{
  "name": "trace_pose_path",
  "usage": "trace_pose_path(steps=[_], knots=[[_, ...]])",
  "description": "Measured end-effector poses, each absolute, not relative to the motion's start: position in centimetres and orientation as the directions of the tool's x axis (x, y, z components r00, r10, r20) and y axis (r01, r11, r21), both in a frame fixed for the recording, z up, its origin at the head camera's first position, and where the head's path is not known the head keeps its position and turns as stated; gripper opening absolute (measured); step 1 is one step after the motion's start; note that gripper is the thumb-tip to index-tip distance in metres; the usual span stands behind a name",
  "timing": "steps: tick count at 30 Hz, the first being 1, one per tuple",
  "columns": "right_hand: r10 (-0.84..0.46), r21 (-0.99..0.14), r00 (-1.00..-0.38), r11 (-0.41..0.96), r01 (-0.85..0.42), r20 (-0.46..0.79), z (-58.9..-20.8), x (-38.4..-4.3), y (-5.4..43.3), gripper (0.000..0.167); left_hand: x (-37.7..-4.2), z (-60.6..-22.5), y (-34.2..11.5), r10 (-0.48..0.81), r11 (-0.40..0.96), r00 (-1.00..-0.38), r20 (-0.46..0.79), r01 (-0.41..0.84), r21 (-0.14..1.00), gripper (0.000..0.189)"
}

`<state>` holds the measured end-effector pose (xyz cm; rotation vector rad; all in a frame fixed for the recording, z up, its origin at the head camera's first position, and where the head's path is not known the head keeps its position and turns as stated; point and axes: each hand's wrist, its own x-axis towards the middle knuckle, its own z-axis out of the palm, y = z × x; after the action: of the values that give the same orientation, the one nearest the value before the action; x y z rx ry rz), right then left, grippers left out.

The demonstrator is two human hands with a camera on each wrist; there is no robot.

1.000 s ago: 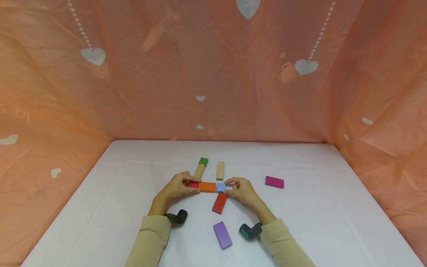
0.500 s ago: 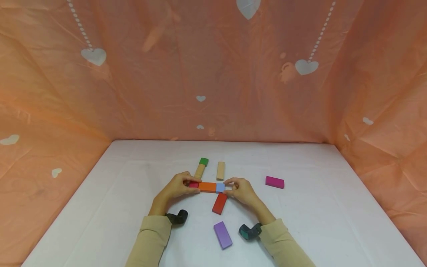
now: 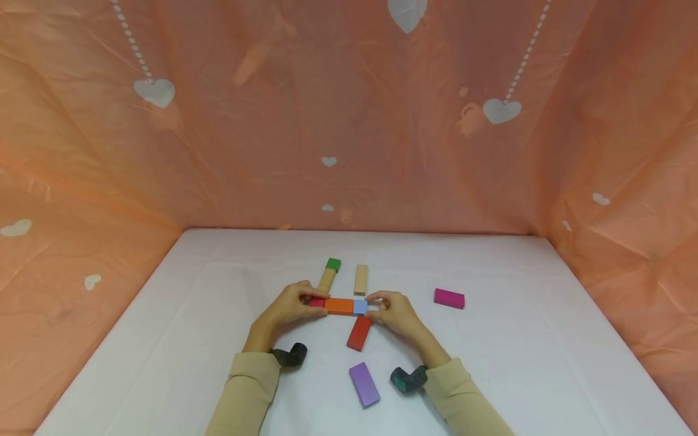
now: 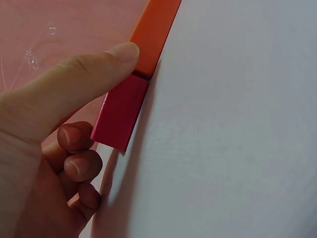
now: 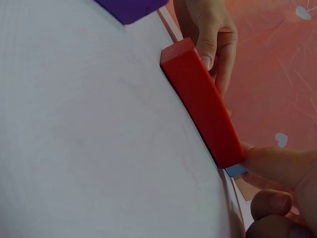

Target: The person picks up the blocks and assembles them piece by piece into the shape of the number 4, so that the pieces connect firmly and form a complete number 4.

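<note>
A crimson wooden block lies end to end with an orange block, and a light blue block touches the orange one's right end. My left hand pinches the crimson block between thumb and fingers. In the left wrist view its thumb lies across the joint, the tip on the orange block. My right hand pinches the light blue block, which the right wrist view shows mostly hidden behind a red block. That red block slants toward me just below the light blue one.
Behind the row lie a natural-wood block with a green block at its far end, and another natural-wood block. A purple block lies between my forearms. Off to the right is a magenta block on the white table.
The light blue block has slid slightly left with my right hand, closing the narrow gap to the orange block. My left hand stays in place.
</note>
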<state>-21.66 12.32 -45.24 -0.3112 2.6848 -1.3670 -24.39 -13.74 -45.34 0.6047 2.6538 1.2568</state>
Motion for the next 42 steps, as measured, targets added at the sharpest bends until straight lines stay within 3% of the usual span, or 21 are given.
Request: trace_pose_path(steps=[13, 25, 33, 42], knots=[[-0.269, -0.843, -0.963, 0.525, -0.122, -0.028, -45.2, -22.0, 12.6, 0.033, -24.4, -45.4, -14.0, 0.425, 0.542, -0.902, 0.072, 0.317, 0.778, 0.032], [-0.223, -0.844, -0.973, 0.532, -0.067, -0.063, -45.4, -21.6, 14.3, 0.032, -24.3, -45.5, -13.4, 0.441, 0.544, -0.895, 0.073, 0.331, 0.771, 0.031], [-0.175, -0.84, -0.983, 0.54, -0.051, -0.053, -44.6, -21.6, 17.2, 0.032, -24.4, -45.3, -13.3, 0.43, 0.552, -0.901, 0.062, 0.317, 0.771, 0.032], [-0.19, -0.847, -0.981, 0.517, -0.124, 0.028, -43.7, -21.9, 20.2, 0.034, -24.4, -45.5, -13.7, 0.402, 0.565, -0.915, 0.034, 0.277, 0.777, 0.033]])
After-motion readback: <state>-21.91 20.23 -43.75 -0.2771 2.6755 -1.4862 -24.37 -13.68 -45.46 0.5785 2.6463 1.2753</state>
